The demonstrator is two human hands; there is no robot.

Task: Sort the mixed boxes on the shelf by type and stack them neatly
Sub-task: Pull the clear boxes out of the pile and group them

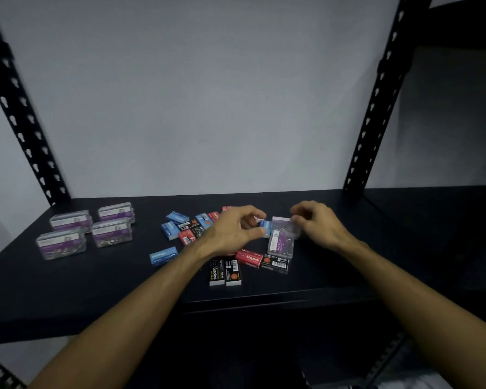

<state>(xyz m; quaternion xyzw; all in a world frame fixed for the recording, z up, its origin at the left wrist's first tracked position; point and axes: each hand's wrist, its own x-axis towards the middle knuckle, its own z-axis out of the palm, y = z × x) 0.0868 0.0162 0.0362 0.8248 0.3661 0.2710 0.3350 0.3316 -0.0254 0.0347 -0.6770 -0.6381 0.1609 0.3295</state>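
Right hand (pixel 314 223) is pinching a clear paper-clip box (pixel 282 234) amid the mixed pile mid-shelf, likely bound for the four sorted ones (pixel 84 228) near the shelf's (pixel 68 290) left edge; left hand (pixel 236 228), fingers curled, is hovering over staple boxes (pixel 225 272).

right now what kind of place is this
Likely a stockroom or supply area: a black shelf on slotted metal uprights, bearing clear paper clip boxes and small staple boxes.

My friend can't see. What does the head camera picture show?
Two hands reach into a jumble of small blue, red and black staple boxes on a dark shelf: the left hand pinches a small blue box, the right hand pinches a clear paper-clip box. Four more clear boxes sit grouped at the left.
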